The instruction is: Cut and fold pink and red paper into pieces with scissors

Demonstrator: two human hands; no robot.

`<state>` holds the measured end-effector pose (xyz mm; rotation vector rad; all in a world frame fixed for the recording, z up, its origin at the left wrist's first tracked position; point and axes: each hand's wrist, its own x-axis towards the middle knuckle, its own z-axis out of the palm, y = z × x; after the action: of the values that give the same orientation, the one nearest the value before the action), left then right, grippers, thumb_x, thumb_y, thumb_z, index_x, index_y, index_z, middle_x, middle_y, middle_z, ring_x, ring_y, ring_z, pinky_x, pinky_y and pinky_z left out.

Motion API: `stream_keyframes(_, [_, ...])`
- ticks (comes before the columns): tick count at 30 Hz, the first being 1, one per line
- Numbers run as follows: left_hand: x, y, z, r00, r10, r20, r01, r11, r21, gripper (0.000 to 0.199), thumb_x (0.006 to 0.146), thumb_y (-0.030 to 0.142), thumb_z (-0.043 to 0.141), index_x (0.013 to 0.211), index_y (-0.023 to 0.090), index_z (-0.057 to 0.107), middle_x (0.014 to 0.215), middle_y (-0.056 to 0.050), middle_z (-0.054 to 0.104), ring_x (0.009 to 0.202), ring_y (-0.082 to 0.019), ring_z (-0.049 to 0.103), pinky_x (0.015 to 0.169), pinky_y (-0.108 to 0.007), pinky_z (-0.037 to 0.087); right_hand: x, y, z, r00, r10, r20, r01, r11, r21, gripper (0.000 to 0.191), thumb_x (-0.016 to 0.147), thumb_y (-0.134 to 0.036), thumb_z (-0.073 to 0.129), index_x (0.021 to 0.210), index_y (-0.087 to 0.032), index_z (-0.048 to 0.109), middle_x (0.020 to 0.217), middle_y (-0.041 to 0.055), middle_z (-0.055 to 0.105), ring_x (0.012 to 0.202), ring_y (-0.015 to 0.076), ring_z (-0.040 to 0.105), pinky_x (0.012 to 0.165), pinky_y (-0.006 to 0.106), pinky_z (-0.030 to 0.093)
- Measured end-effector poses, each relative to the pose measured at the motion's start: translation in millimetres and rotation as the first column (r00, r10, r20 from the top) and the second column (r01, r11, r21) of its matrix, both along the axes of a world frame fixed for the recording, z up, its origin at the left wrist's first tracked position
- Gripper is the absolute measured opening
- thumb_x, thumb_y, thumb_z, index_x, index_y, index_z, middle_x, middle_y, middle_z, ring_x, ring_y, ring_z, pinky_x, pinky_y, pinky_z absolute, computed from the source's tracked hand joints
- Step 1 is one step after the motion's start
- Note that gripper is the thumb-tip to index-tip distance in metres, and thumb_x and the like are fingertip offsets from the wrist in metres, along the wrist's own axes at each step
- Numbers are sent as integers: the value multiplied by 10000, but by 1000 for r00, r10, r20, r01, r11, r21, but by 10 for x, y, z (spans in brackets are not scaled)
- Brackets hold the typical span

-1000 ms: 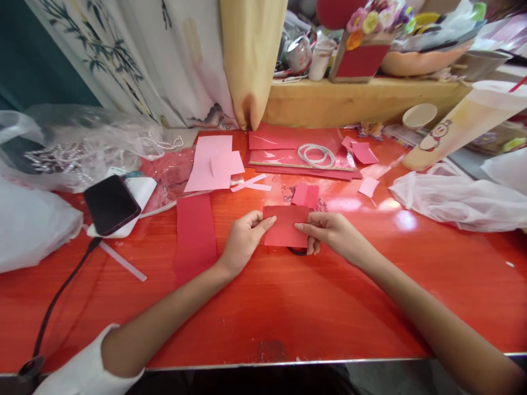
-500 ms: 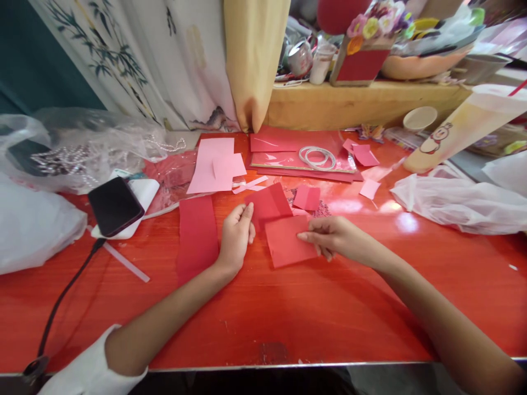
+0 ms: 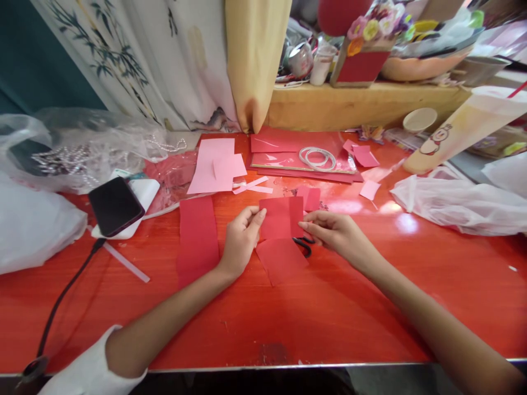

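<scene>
Between my two hands a red piece of paper (image 3: 281, 217) is held up, with a crease or darker band along its right side. My left hand (image 3: 244, 236) pinches its left edge between thumb and fingers. On the lower right edge, the thumb and fingertips of my right hand (image 3: 335, 233) close on the same paper. Just below lies another red paper piece (image 3: 282, 260) on the table. Black scissor handles (image 3: 305, 245) show beside my right fingertips; the blades are hidden under the paper. A small red paper square (image 3: 312, 198) lies behind.
Left of my hands lies a long red paper strip (image 3: 198, 236). Pink sheets (image 3: 213, 164) and a coiled white cable (image 3: 317, 159) on red packets are farther back. A phone (image 3: 116, 206) with a cord, plastic bags (image 3: 461, 206) and a tall drink cup (image 3: 448, 131) flank the table (image 3: 230, 323).
My right hand has let go of the other red paper, which now lies lower on the table. It has taken the right edge of my left hand's paper. The scissor handles have come into view.
</scene>
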<state>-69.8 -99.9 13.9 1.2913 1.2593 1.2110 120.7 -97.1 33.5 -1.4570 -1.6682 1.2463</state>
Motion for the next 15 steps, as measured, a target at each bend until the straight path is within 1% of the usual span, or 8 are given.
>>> stream_keyframes(2, [-1, -11, 4, 1000, -11, -12, 11, 1000, 9, 233, 842, 395, 472, 725, 194, 475, 480, 71, 304, 415, -61, 299, 419, -209, 254, -21, -10, -3, 995, -24, -96, 17, 997, -74, 295, 757, -463, 575, 745, -168, 575, 497, -56, 392, 433, 65, 320, 423, 217, 236])
stream_keyframes(4, [-2, -12, 3, 1000, -2, 0, 2, 1000, 25, 237, 849, 397, 460, 731, 192, 471, 500, 66, 353, 428, -61, 317, 432, -208, 270, -4, 4, 29, 989, -51, -141, 37, 994, -100, 283, 740, -450, 596, 718, -169, 573, 502, -56, 379, 438, 62, 306, 425, 216, 231])
stream_keyframes(6, [1, -3, -2, 999, 16, 33, -18, 999, 36, 216, 861, 392, 437, 793, 192, 480, 565, 55, 452, 428, -55, 327, 427, -207, 270, 97, 74, 123, 988, -104, -114, 102, 994, -26, 266, 738, -428, 599, 680, -171, 563, 520, -48, 382, 452, 61, 303, 436, 221, 233])
stream_keyframes(7, [3, 5, -5, 998, 25, 51, -26, 999, 36, 207, 868, 387, 424, 829, 192, 481, 611, 47, 501, 423, -51, 327, 419, -207, 265, 190, 140, 194, 985, -150, -81, 154, 987, 51, 264, 739, -416, 599, 656, -170, 552, 530, -42, 384, 463, 61, 309, 443, 225, 233])
stream_keyframes(8, [6, 14, -9, 997, 30, 65, -32, 999, 32, 204, 872, 383, 414, 856, 191, 478, 658, 36, 540, 417, -47, 326, 411, -206, 259, 311, 230, 276, 972, -225, -62, 232, 962, 146, 232, 739, -395, 602, 698, -169, 570, 561, -34, 407, 480, 62, 319, 458, 230, 243])
stream_keyframes(10, [11, 32, -15, 997, 26, 77, -27, 999, 19, 207, 877, 380, 402, 871, 186, 473, 704, 24, 575, 407, -41, 318, 399, -202, 249, 622, 475, 441, 925, -378, -39, 376, 893, 249, 246, 750, -375, 592, 777, -131, 583, 590, -18, 417, 489, 50, 319, 474, 248, 240])
stream_keyframes(13, [15, 52, -24, 997, 5, 76, -6, 1000, 3, 209, 876, 376, 401, 868, 182, 477, 710, 20, 582, 402, -38, 314, 392, -195, 246, 1141, 934, 576, 840, -526, 136, 437, 802, 407, 301, 805, -363, 499, 867, -78, 572, 599, -9, 418, 491, 33, 324, 503, 281, 259])
stream_keyframes(15, [14, 60, -28, 997, -2, 72, 3, 1000, -11, 207, 874, 375, 404, 868, 182, 478, 697, 23, 578, 399, -37, 311, 389, -191, 238, 1425, 1217, 543, 810, -551, 199, 449, 802, 394, 307, 812, -342, 475, 850, -49, 558, 598, 11, 448, 485, 29, 334, 512, 304, 269])
